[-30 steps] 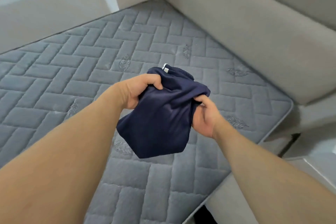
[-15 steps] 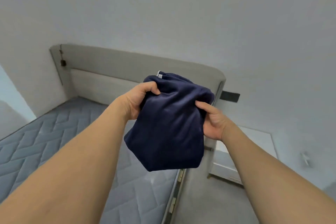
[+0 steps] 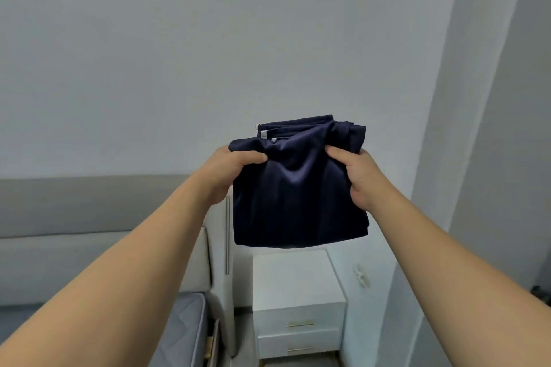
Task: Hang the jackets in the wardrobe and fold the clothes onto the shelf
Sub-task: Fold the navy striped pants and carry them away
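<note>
**Folded navy garment held up in both hands, shelf not in view**

You have the folded navy garment (image 3: 298,188) in the air in front of you, above the white nightstand (image 3: 298,283) and clear of everything. Your left hand (image 3: 229,173) pinches its upper left edge, thumb across the front; your right hand (image 3: 357,179) clamps the upper right edge the same way. Each grip is closed on cloth.

Judge it light, soft and slack: the fabric has a slight sheen and may be slippery, and the layers at the top already show loose edges and a small white tag (image 3: 264,134). It will likely sag or unfold if you let one side go. Better to carry it with support under the fold than by the top corners alone.

Below left you see the grey upholstered headboard (image 3: 89,217) and a corner of the quilted mattress (image 3: 185,331). Behind is a plain pale wall (image 3: 208,53). Neither wardrobe nor shelf shows here.
</note>
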